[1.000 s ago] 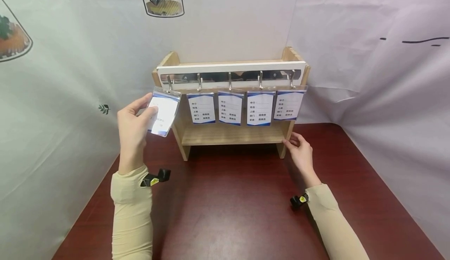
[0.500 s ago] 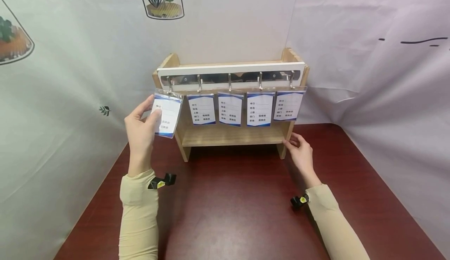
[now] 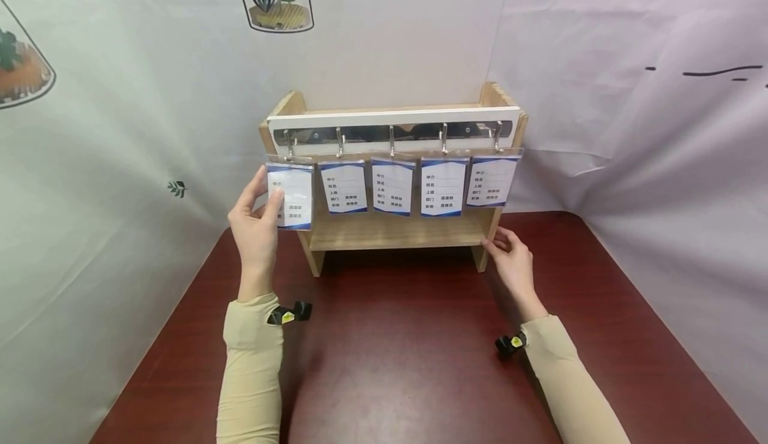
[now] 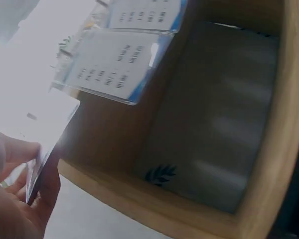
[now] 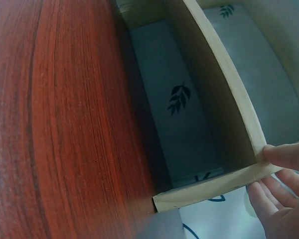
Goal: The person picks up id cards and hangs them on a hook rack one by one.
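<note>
My left hand (image 3: 257, 227) pinches a clear-sleeved badge (image 3: 297, 194) by its left edge, thumb in front and fingers behind. The badge's top edge overlaps the leftmost hook (image 3: 289, 144) of the hook rail (image 3: 366, 134). In the left wrist view the same badge (image 4: 52, 119) is washed out by glare between thumb and fingers. Several like badges (image 3: 393, 185) hang in a row from the other hooks. My right hand (image 3: 513, 264) grips the lower right side of the wooden shelf (image 3: 396, 231), thumb on its front edge, as the right wrist view shows.
The shelf stands on a dark red table (image 3: 384, 357) against a pale wall cloth (image 3: 402, 37) printed with plants. Side cloth (image 3: 648, 164) rises close along the table's right edge. A small camera (image 3: 294, 313) is strapped to the left wrist.
The left hand has moved right with its badge, which has turned from tilted to nearly upright below the leftmost hook. The right hand keeps its place on the shelf.
</note>
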`<act>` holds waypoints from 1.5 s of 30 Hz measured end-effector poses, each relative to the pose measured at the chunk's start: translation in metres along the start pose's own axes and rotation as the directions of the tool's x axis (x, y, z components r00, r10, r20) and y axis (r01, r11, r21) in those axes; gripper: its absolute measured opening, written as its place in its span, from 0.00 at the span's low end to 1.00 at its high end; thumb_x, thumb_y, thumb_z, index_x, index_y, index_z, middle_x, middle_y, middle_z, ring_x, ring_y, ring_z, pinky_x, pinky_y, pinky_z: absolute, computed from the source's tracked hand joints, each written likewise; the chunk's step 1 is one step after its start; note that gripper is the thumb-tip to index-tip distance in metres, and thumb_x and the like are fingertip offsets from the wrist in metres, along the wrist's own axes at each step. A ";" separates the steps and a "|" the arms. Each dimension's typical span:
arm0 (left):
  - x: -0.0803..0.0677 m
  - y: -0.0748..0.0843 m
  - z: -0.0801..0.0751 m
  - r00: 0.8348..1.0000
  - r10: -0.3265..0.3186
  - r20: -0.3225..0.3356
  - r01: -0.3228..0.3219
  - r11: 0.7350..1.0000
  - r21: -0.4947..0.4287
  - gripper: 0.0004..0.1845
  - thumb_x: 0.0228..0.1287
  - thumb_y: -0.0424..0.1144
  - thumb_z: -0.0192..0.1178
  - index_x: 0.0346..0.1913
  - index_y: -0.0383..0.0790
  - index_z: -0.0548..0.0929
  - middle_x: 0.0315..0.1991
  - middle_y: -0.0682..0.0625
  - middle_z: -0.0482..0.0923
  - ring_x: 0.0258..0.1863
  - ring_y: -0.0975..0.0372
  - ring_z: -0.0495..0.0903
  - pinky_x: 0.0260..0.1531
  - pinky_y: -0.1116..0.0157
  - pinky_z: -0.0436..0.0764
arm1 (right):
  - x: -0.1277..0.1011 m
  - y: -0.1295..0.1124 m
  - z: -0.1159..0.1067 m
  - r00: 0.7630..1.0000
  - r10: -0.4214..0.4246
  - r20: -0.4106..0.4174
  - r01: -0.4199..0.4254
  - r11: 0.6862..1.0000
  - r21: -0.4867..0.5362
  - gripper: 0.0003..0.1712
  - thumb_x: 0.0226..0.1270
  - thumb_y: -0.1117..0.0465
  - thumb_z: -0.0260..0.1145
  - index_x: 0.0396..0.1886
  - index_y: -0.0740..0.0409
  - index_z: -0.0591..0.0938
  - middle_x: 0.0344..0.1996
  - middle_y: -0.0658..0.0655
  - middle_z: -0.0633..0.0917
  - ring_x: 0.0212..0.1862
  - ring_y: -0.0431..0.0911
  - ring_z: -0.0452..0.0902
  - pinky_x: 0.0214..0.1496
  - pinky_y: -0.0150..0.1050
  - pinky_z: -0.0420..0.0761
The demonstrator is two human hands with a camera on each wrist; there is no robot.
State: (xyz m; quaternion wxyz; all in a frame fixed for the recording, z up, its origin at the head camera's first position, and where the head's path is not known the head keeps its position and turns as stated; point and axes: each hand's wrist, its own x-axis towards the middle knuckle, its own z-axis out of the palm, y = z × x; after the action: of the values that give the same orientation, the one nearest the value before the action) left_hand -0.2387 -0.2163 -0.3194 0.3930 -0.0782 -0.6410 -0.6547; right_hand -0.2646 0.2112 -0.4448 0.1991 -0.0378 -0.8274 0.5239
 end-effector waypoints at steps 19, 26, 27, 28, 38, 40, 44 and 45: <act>0.000 -0.027 0.006 0.997 0.076 0.001 -0.076 0.997 -0.011 0.24 0.72 0.34 0.62 0.69 0.47 0.78 0.43 0.53 0.85 0.41 0.63 0.81 0.41 0.69 0.79 | -0.001 -0.003 0.001 1.000 -0.002 -0.004 0.003 1.000 0.024 0.26 0.70 0.58 0.70 0.63 0.64 0.78 0.54 0.65 0.85 0.55 0.53 0.82 0.40 0.18 0.74; -0.001 -0.031 0.008 0.998 0.065 -0.005 -0.065 0.998 -0.025 0.24 0.72 0.34 0.61 0.69 0.47 0.77 0.43 0.53 0.84 0.42 0.62 0.81 0.42 0.69 0.78 | -0.002 -0.003 0.000 1.000 -0.004 0.002 0.004 1.000 0.025 0.26 0.70 0.58 0.69 0.63 0.65 0.78 0.54 0.65 0.85 0.55 0.53 0.82 0.39 0.18 0.75; -0.001 -0.032 0.008 0.998 0.061 -0.007 -0.061 0.998 -0.026 0.24 0.72 0.34 0.61 0.69 0.47 0.77 0.43 0.53 0.84 0.42 0.62 0.81 0.42 0.69 0.79 | -0.002 -0.004 0.000 1.000 -0.005 0.002 0.005 1.000 0.025 0.26 0.70 0.58 0.70 0.63 0.65 0.78 0.54 0.65 0.85 0.55 0.53 0.82 0.39 0.18 0.75; -0.001 -0.032 0.008 0.998 0.057 -0.008 -0.057 0.998 -0.027 0.24 0.72 0.34 0.61 0.69 0.46 0.76 0.43 0.53 0.84 0.42 0.62 0.81 0.43 0.69 0.78 | -0.002 -0.004 0.001 1.000 -0.006 0.001 0.006 1.000 0.027 0.26 0.70 0.58 0.70 0.63 0.65 0.78 0.54 0.65 0.85 0.55 0.53 0.82 0.39 0.18 0.75; -0.003 -0.032 0.008 0.999 0.042 -0.005 -0.042 0.999 -0.033 0.25 0.72 0.33 0.61 0.70 0.46 0.76 0.43 0.52 0.83 0.43 0.62 0.80 0.45 0.68 0.78 | -0.002 -0.003 0.000 1.000 0.007 0.007 -0.007 1.000 0.015 0.27 0.70 0.57 0.69 0.64 0.64 0.78 0.55 0.65 0.84 0.56 0.53 0.82 0.42 0.22 0.78; -0.002 -0.032 0.009 0.999 0.037 -0.005 -0.037 0.999 -0.039 0.25 0.72 0.32 0.61 0.70 0.46 0.76 0.43 0.52 0.82 0.43 0.62 0.80 0.45 0.68 0.78 | -0.002 -0.003 0.000 1.000 0.007 0.007 -0.008 1.000 0.017 0.27 0.70 0.57 0.69 0.64 0.64 0.78 0.55 0.65 0.84 0.56 0.53 0.82 0.41 0.22 0.78; -0.001 -0.032 0.009 0.999 0.035 -0.005 -0.035 0.999 -0.040 0.25 0.72 0.32 0.61 0.70 0.47 0.76 0.43 0.52 0.82 0.43 0.61 0.80 0.46 0.68 0.78 | -0.001 -0.003 -0.001 1.000 0.007 0.004 -0.008 1.000 0.021 0.27 0.70 0.57 0.70 0.64 0.64 0.78 0.54 0.65 0.84 0.56 0.53 0.82 0.40 0.20 0.77; -0.001 -0.033 0.009 0.999 0.036 -0.007 -0.036 0.999 -0.040 0.25 0.72 0.32 0.61 0.70 0.47 0.76 0.43 0.52 0.82 0.43 0.61 0.80 0.46 0.67 0.78 | -0.001 -0.004 -0.001 1.000 0.007 0.004 -0.008 1.000 0.023 0.27 0.70 0.57 0.70 0.64 0.64 0.78 0.54 0.65 0.84 0.56 0.53 0.82 0.40 0.20 0.76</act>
State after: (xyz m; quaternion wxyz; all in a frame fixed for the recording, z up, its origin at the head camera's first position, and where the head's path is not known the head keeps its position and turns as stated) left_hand -0.2617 -0.2115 -0.3440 0.4051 -0.0955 -0.6249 -0.6606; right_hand -0.2626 0.2097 -0.4418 0.1960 -0.0377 -0.8215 0.5341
